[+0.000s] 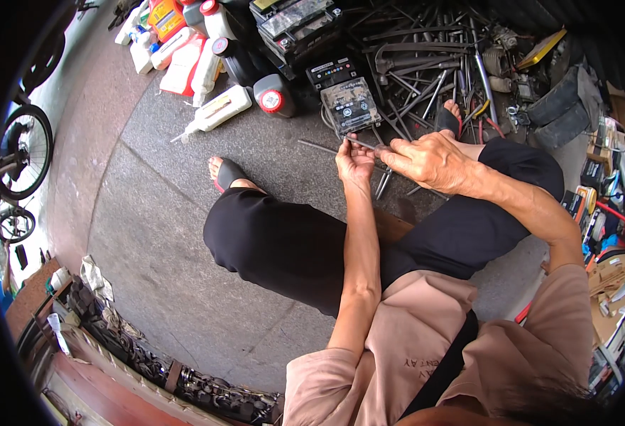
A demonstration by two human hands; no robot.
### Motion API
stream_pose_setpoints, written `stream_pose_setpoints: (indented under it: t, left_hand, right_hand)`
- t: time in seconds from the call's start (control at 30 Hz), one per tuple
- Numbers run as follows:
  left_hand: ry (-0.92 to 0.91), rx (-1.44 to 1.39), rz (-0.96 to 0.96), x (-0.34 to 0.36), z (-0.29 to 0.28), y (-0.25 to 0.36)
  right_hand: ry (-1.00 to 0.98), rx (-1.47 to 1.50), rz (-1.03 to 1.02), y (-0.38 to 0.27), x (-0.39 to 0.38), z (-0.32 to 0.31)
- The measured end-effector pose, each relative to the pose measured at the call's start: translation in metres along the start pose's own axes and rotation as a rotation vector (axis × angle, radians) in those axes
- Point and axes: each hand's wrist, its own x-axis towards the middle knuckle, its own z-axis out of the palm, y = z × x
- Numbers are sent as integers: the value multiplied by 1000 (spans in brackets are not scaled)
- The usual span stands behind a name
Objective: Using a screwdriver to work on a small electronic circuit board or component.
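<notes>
In front of me, my left hand [356, 159] and my right hand [426, 163] are close together, closed around a thin metal rod [363, 143]. Fingers partly cover the rod, so its full shape does not show. Just beyond my left hand is a worn black battery [349, 105] with a scuffed label. Another thin rod [317, 146] lies on the floor to the left of my left hand. Several slim metal pieces [383, 183] lie below the hands, between my legs.
A heap of metal rods and tools [433, 67] spreads beyond my right foot. Larger black batteries [298, 32] stand at the back. Bottles lie left of them, including a white one [221, 110]. Boxes and parts [614, 206] crowd the right; bicycles [25, 153] stand far left.
</notes>
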Motion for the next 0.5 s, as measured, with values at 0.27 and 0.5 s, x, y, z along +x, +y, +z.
stream_pose_setpoints:
  t: [0.27,0.5]
  left_hand:
    - [38,-13,8,4,9,-5]
    - [174,352,97,2,7,9]
  right_hand:
    - [-37,40,92,5,-3,2]
    - [7,91,80,1,22,-3]
